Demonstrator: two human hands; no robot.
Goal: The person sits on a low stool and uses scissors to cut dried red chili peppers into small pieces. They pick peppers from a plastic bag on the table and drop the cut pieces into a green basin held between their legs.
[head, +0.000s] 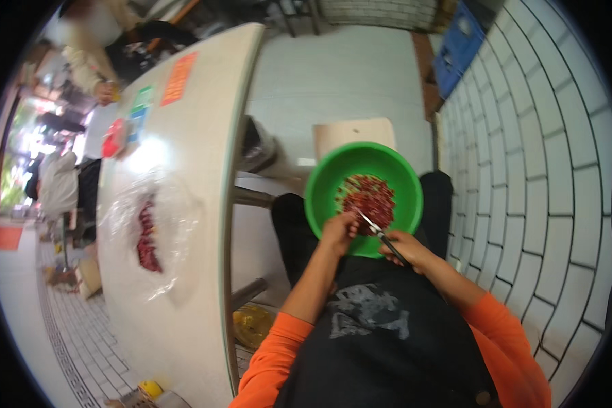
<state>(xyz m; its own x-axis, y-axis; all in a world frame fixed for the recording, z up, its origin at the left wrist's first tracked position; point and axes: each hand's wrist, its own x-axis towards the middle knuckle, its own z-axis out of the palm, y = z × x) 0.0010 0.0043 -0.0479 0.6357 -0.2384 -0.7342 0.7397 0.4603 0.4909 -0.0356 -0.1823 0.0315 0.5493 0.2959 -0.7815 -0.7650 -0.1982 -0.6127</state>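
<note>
A green plastic basin (pixel 313 196) rests between my knees, with a heap of chopped red food pieces mixed with paler bits (pixel 370 196) at its bottom. My right hand (pixel 405 248) grips black-handled scissors (pixel 395 250), whose metal blades point up and left over the heap. Close to the blade tips, my left hand (pixel 340 230) has its fingers curled together above the basin's near left side. Whether a small piece is pinched in those fingers is hidden.
Left of me stands a long pale table (pixel 204 153) bearing a clear plastic bag (pixel 178 239) with dark red food (pixel 147 234) on it. Beyond the basin lies a flat cardboard-coloured piece (pixel 354 133). A white-tiled wall (pixel 520 178) runs along my right, near a blue crate (pixel 459 48). Another person's hand (pixel 104 93) is across the table.
</note>
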